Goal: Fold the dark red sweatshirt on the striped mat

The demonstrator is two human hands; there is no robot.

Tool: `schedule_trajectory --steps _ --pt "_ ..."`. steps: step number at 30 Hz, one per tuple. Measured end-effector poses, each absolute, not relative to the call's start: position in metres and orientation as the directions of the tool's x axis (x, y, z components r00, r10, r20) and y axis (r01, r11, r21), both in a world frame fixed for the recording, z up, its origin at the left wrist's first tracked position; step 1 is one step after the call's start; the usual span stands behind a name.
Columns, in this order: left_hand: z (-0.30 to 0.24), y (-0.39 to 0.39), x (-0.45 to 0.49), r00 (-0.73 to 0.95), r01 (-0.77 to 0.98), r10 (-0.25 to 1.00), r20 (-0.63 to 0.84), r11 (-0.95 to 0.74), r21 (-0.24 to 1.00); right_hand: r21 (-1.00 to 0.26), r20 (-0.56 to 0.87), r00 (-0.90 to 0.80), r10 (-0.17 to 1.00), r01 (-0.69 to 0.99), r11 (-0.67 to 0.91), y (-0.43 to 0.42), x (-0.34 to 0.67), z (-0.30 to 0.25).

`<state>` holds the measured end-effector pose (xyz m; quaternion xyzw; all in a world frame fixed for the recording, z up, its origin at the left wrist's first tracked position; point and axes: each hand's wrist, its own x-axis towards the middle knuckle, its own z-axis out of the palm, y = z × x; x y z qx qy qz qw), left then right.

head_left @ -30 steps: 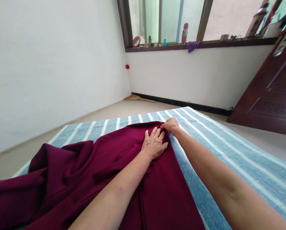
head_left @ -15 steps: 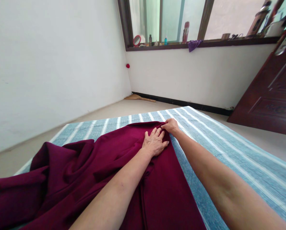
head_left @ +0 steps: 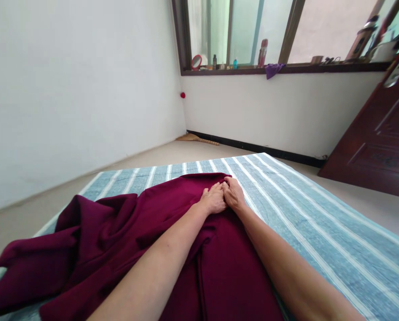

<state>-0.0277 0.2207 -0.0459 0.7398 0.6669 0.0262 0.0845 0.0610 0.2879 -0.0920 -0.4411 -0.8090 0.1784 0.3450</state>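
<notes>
Cloth (head_left: 146, 223) on striped sheet (head_left: 303, 223); broom (head_left: 197, 139), perhaps.

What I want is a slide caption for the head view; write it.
Left hand and right hand together on a rumpled dark red cloth over a striped sheet.

head camera | faces forward, down | maroon cloth (head_left: 119, 240) close | window (head_left: 243, 35) far

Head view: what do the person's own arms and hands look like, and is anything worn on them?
The left forearm and right forearm are bare, with no sleeves in view. The left hand and right hand are ungloved. No watch or bracelet shows; small rings cannot be ruled out.
</notes>
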Motion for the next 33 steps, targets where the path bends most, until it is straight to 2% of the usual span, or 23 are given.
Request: schedule_trajectory --steps 5,11,17,22,26,30,33 --pt "-0.009 0.185 -0.050 0.110 0.981 0.984 -0.144 -0.084 0.173 -0.507 0.361 -0.457 0.813 0.636 0.583 0.285 0.059 -0.095" --pt "0.032 0.101 -0.100 -0.005 0.984 0.984 -0.179 0.036 0.173 -0.390 0.283 -0.541 0.792 0.690 0.610 0.268 0.056 -0.084" --pt "0.040 0.005 -0.124 -0.209 0.915 0.972 -0.107 0.233 0.329 -0.349 0.240 -0.527 0.816 0.737 0.579 0.247 0.056 -0.059" --pt "0.032 -0.045 -0.117 -0.273 0.898 0.961 -0.040 0.270 0.347 -0.345 0.163 -0.480 0.862 0.791 0.506 0.223 0.053 -0.057" --pt "0.011 -0.067 -0.105 -0.368 0.890 0.929 0.021 0.346 0.296 -0.334 0.095 -0.454 0.886 0.824 0.458 0.209 0.054 -0.074" --pt "-0.001 -0.074 -0.096 -0.376 0.922 0.916 0.139 0.356 0.150 -0.320 0.080 -0.447 0.891 0.835 0.448 0.206 0.055 -0.084" --pt "0.019 -0.071 -0.091 -0.407 0.911 0.871 0.274 0.410 0.047 -0.309 0.083 -0.454 0.887 0.834 0.456 0.208 0.055 -0.085"
